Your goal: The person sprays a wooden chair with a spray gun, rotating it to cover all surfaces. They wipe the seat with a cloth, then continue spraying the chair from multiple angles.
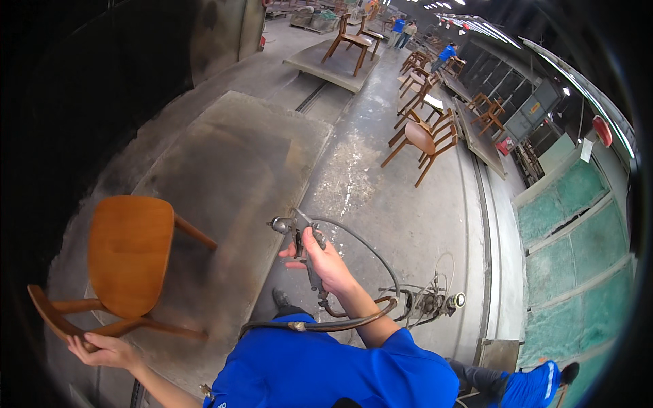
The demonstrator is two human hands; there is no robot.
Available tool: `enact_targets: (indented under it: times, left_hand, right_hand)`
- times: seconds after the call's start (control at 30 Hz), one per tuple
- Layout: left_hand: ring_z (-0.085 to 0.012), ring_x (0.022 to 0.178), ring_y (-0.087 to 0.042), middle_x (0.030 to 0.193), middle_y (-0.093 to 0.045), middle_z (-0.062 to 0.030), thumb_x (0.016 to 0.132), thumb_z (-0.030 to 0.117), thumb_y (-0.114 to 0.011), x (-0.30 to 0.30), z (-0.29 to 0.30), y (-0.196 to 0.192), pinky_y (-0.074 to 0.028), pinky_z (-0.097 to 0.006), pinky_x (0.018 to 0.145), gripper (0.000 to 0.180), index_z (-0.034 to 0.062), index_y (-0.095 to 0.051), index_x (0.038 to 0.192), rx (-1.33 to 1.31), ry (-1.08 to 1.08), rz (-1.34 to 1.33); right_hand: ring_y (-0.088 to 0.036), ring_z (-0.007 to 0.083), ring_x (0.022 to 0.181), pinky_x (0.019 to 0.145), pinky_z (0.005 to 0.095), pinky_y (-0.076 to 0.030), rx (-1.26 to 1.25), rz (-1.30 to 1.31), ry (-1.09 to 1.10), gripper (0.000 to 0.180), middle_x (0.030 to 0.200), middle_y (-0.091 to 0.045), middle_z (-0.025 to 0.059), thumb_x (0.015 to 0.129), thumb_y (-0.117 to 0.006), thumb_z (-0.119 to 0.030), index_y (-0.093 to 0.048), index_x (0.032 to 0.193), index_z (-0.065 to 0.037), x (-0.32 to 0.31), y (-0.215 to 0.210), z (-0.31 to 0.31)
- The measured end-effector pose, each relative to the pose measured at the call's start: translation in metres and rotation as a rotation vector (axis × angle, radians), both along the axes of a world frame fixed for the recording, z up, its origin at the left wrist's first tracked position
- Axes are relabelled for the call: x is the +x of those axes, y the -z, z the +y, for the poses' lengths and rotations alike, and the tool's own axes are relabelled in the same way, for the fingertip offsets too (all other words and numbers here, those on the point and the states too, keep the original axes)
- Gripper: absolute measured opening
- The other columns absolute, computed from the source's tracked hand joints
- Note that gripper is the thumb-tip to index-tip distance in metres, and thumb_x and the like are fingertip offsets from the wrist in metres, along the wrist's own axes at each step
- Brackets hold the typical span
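My left hand (107,350) is closed round the curved backrest of an orange-brown wooden chair (130,248). The chair is on the left, over a flat grey-brown platform (224,166), its seat turned up toward me. In front of my body, my right hand (325,264) is wrapped round the handle of a metal spray gun (300,234). Some of its fingers stretch out past the handle. The gun's round head points left, toward the chair's side. A dark hose (371,248) loops away to the right, and another crosses my blue shirt.
Pump-like equipment with hoses (432,301) stands on the floor to my right. Several wooden chairs (420,138) line the floor ahead, and others stand on a farther platform (333,64). Green filter panels (575,238) cover the right wall. A person in blue (534,387) is close at lower right.
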State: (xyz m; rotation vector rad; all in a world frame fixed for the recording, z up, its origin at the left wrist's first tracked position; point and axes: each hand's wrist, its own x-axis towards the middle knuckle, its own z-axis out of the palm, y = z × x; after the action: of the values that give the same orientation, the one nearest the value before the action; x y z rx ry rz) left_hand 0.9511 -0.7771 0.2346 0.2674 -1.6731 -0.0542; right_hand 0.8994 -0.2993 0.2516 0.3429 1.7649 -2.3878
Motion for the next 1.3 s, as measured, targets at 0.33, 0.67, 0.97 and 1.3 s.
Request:
enact_targets:
  times: [0.33,0.67,0.97,1.3]
  left_hand:
    - [-0.0312,0.112,-0.064,0.119,-0.068,-0.0195,0.106,0.029,-0.046,-0.043,-0.2,-0.047,-0.047,-0.04,0.101,0.04,-0.0012,-0.063,0.128,0.259,-0.029,-0.188]
    - [-0.0191,0.115,-0.062,0.124,-0.068,-0.0135,0.101,0.043,-0.057,-0.054,-0.272,-0.086,-0.046,-0.032,0.101,0.05,0.0059,-0.063,0.134,0.578,0.122,-0.238]
    - [-0.0201,0.12,-0.061,0.128,-0.067,-0.0132,0.099,0.044,-0.06,-0.067,-0.318,-0.093,-0.044,-0.032,0.104,0.052,0.0062,-0.062,0.135,0.615,0.176,-0.21]
    - [-0.018,0.12,-0.06,0.128,-0.066,-0.0116,0.1,0.043,-0.061,-0.071,-0.322,-0.093,-0.044,-0.031,0.104,0.052,0.0054,-0.062,0.136,0.694,0.198,-0.192]
  right_hand:
    - [-0.049,0.005,0.055,0.046,0.0226,-0.036,0.566,0.16,0.12,0.045,0.072,-0.063,-0.0005,0.107,-0.046,-0.043,-0.066,0.091,-0.007,0.005,-0.011,0.01]
    - [-0.061,0.015,0.066,0.042,0.0212,-0.037,0.324,0.26,-0.158,0.087,0.083,-0.062,0.0129,0.086,-0.043,-0.082,-0.054,0.104,0.002,0.054,-0.027,0.011]
    - [-0.061,0.015,0.066,0.043,0.0225,-0.037,0.311,0.158,0.008,0.074,0.08,-0.064,0.0136,0.097,-0.04,-0.071,-0.056,0.105,0.0,0.084,-0.026,0.011]
    - [-0.063,0.0165,0.065,0.04,0.0224,-0.036,0.26,-0.089,0.144,0.071,0.08,-0.064,0.0093,0.098,-0.036,-0.071,-0.057,0.103,-0.003,0.083,-0.003,0.042]
